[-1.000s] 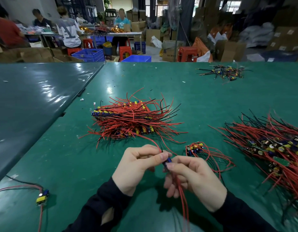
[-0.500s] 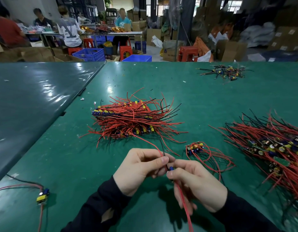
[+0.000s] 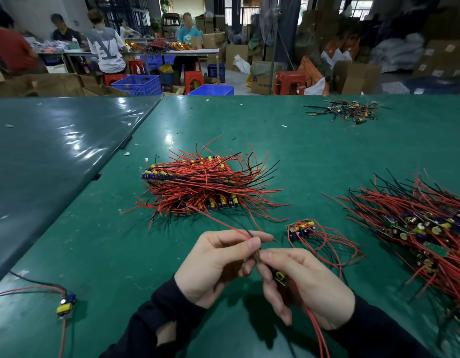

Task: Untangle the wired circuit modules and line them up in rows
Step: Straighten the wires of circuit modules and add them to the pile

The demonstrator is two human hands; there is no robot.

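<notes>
Mid-untangle: left hand (image 3: 218,264) pinches the wires (image 3: 245,235), right hand (image 3: 309,285) clamps one module (image 3: 280,276). Next I'd guess straighten it, then lay it in the row stack (image 3: 198,187) further back.

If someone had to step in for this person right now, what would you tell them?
Left hand: pinches the red and black wires of one module.
Right hand: holds that module, with its other red wires trailing toward you.
Done: a stack of modules lined up in rows at the centre of the green table.
Left: the tangled heap on the right, a small cluster just past the right hand, and a lone module at near left.
</notes>
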